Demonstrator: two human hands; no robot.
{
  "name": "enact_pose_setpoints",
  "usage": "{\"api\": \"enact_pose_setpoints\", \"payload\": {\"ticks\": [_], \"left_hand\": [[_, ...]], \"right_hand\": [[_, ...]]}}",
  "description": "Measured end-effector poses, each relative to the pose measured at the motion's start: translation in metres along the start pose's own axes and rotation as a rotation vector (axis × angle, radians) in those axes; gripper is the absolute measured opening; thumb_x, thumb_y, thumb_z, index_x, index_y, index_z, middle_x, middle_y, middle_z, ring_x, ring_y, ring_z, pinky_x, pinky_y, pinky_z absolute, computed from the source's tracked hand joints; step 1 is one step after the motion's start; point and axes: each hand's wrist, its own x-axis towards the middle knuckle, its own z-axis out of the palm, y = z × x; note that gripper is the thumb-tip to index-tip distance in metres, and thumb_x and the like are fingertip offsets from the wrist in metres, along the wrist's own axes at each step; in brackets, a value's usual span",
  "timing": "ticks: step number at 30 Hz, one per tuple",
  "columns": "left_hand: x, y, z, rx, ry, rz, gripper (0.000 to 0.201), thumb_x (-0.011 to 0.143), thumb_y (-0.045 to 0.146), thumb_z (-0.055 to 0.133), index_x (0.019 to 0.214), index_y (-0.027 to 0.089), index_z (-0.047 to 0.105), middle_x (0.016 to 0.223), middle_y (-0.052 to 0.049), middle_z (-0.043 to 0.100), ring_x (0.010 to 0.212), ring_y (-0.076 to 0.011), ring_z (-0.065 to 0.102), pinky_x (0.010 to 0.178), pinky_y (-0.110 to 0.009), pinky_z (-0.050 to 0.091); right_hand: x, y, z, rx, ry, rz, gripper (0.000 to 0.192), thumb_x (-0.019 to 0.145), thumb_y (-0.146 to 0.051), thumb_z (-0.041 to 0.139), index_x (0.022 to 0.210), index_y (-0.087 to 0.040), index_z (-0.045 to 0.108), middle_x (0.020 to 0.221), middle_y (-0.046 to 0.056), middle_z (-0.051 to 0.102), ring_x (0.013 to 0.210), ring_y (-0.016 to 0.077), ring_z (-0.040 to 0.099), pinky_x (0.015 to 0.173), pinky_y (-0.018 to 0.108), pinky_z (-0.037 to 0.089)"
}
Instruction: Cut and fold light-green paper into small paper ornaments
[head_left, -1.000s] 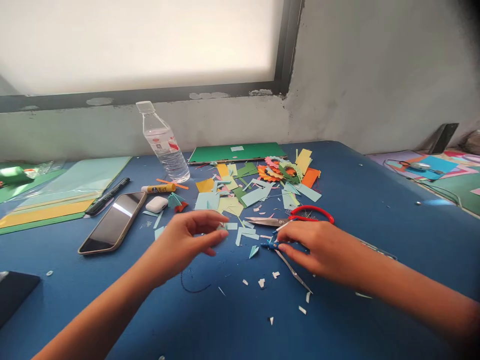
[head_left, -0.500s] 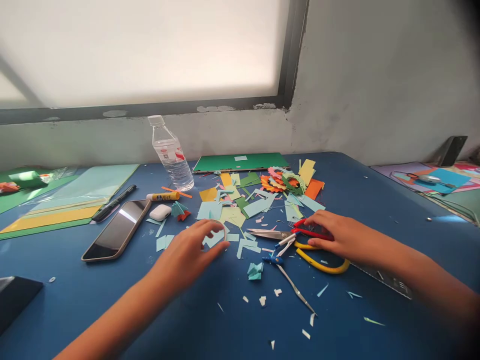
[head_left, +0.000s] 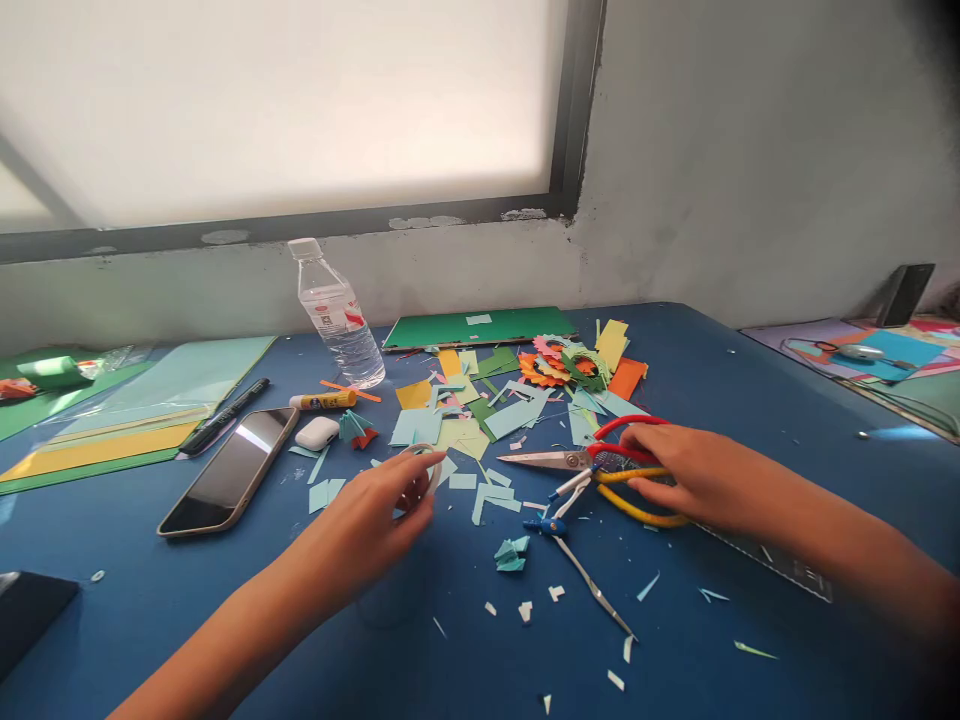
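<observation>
Pinching a pale ring above the blue bench, the left hand is well apart from the right hand, which grips scissors by their red and yellow handles, blades pointing left on the far side of a compass.

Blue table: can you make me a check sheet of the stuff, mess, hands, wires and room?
Surface: blue table, small white paper bits scattered on its near part
Job's things: red-handled metal scissors and yellow looped handles at the right hand; pale ring-shaped roll in the left hand
Clutter: coloured paper scraps, blue-and-white compass, clear plastic bottle, black phone in a tan case
Grips: left curls around the roll; right is at the handles, its hold unclear
Cables: thin cable on the side table at picture right
Surroundings: grey wall, dark-framed pale window
</observation>
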Motion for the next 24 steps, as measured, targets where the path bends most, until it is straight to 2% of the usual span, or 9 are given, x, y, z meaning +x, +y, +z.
{"api": "enact_pose_setpoints", "payload": {"ticks": [4, 6, 8, 11, 15, 21, 24], "left_hand": [[0.0, 0.004, -0.006, -0.176, 0.116, -0.075, 0.042, 0.087, 0.037, 0.047, 0.125, 0.022, 0.054, 0.088, -0.004, 0.061, 0.08, -0.0189, 0.062, 0.074, -0.032, 0.055], [0.0, 0.006, -0.009, -0.258, 0.117, -0.134, 0.042, 0.085, 0.04, 0.05, 0.123, 0.022, 0.055, 0.088, -0.004, 0.061, 0.082, -0.0203, 0.063, 0.072, -0.032, 0.056], [0.0, 0.007, -0.01, -0.334, 0.09, -0.182, 0.042, 0.084, 0.042, 0.053, 0.12, 0.022, 0.056, 0.087, -0.003, 0.06, 0.082, -0.0209, 0.064, 0.071, -0.032, 0.056], [-0.001, 0.008, -0.011, -0.426, 0.056, -0.217, 0.04, 0.084, 0.042, 0.054, 0.119, 0.023, 0.054, 0.087, -0.002, 0.06, 0.08, -0.0203, 0.064, 0.071, -0.033, 0.054], [-0.002, 0.009, -0.013, -0.533, 0.04, -0.184, 0.031, 0.086, 0.038, 0.053, 0.113, 0.023, 0.053, 0.085, -0.001, 0.061, 0.078, -0.0177, 0.063, 0.073, -0.031, 0.052], [-0.005, 0.013, -0.009, -0.661, 0.026, -0.125, 0.014, 0.087, 0.033, 0.054, 0.099, 0.026, 0.052, 0.083, 0.001, 0.057, 0.079, -0.0151, 0.062, 0.072, -0.027, 0.05], [-0.006, 0.014, -0.006, -0.718, 0.04, -0.111, 0.013, 0.087, 0.031, 0.056, 0.098, 0.027, 0.051, 0.083, 0.003, 0.055, 0.078, -0.0133, 0.061, 0.071, -0.025, 0.05]], "right_hand": [[0.004, 0.008, 0.004, -0.087, 0.232, -0.028, 0.029, 0.081, -0.028, 0.05, 0.107, -0.016, 0.054, 0.092, 0.011, 0.065, 0.079, 0.0257, 0.064, 0.064, 0.036, 0.051], [0.005, 0.006, 0.003, -0.078, 0.334, -0.048, 0.035, 0.081, -0.03, 0.051, 0.113, -0.016, 0.052, 0.101, 0.014, 0.064, 0.087, 0.0279, 0.064, 0.067, 0.038, 0.052], [0.005, -0.002, 0.001, -0.034, 0.369, -0.057, 0.038, 0.082, -0.035, 0.051, 0.115, -0.017, 0.052, 0.11, 0.014, 0.062, 0.091, 0.0283, 0.064, 0.07, 0.038, 0.053], [0.002, -0.015, 0.0, 0.039, 0.343, -0.075, 0.036, 0.083, -0.037, 0.052, 0.115, -0.019, 0.053, 0.113, 0.012, 0.062, 0.092, 0.0262, 0.064, 0.074, 0.038, 0.054], [-0.001, -0.027, 0.004, 0.06, 0.278, -0.093, 0.034, 0.084, -0.037, 0.051, 0.115, -0.022, 0.052, 0.112, 0.009, 0.064, 0.09, 0.0243, 0.065, 0.07, 0.037, 0.054], [0.0, -0.034, 0.013, 0.048, 0.211, -0.082, 0.041, 0.084, -0.042, 0.049, 0.118, -0.018, 0.047, 0.108, 0.012, 0.064, 0.085, 0.0252, 0.065, 0.065, 0.037, 0.054], [0.0, -0.037, 0.016, 0.063, 0.207, -0.097, 0.04, 0.084, -0.041, 0.049, 0.118, -0.019, 0.044, 0.11, 0.012, 0.063, 0.086, 0.0251, 0.065, 0.065, 0.035, 0.052]]}}
